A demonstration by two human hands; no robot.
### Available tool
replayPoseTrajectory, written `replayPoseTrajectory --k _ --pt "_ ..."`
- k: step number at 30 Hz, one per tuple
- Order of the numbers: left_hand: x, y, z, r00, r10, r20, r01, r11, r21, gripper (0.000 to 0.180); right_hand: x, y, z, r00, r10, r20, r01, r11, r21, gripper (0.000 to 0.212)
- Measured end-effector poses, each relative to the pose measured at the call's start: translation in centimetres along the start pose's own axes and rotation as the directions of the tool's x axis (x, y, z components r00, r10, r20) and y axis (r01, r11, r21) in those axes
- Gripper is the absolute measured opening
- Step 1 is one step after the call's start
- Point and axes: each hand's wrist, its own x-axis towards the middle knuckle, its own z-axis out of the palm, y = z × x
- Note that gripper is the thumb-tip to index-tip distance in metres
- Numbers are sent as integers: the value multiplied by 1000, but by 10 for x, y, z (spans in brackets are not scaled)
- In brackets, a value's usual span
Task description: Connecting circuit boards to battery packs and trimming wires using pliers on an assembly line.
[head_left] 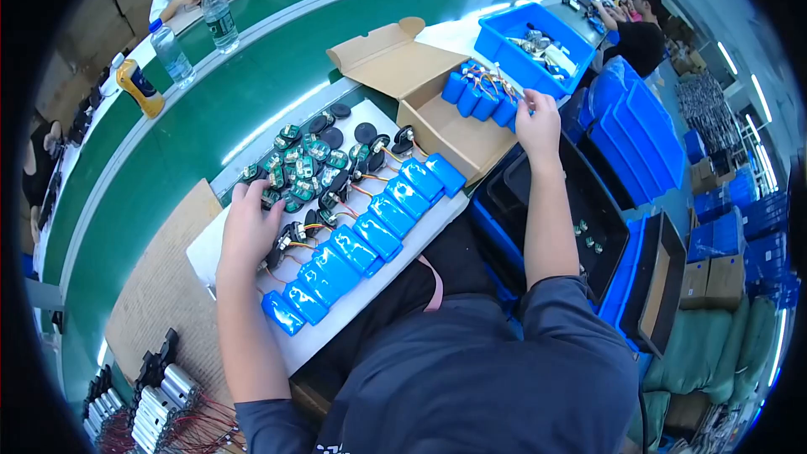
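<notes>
My left hand [249, 229] is at the left edge of a pile of round green circuit boards [304, 166] with black discs, its thumb and fingers curled round one board [270, 199]. On the same white board [343, 319], a slanting row of blue-wrapped battery packs [378, 236] lies, with thin coloured wires running to the black round parts. My right hand [539, 122] reaches to the right side of an open cardboard box [443, 136]. Its fingers are closed at the end of a row of blue battery packs [485, 108] in the box; the fingertips partly hide what they grip.
A blue bin [538, 17] of loose parts stands beyond the box. Black trays [580, 210] and stacked blue bins [643, 151] are at my right. Bottles [220, 21] stand along the green conveyor's far edge. Silver cylinders with red wires [160, 403] sit lower left. Other people work further off.
</notes>
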Motion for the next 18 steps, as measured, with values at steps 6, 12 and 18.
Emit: replayPoseTrajectory --k 6,12,18 --pt "-7 7 -3 1000 7 -23 -10 992 -124 32 28 4 -2 926 97 366 -46 988 -147 25" --pt "-5 0 2 993 51 -109 -67 986 -153 29 28 -4 -13 833 249 495 -198 968 -154 22" --pt "-1 -16 8 928 234 -291 -243 970 4 26 16 20 -6 988 149 45 -150 835 529 15"
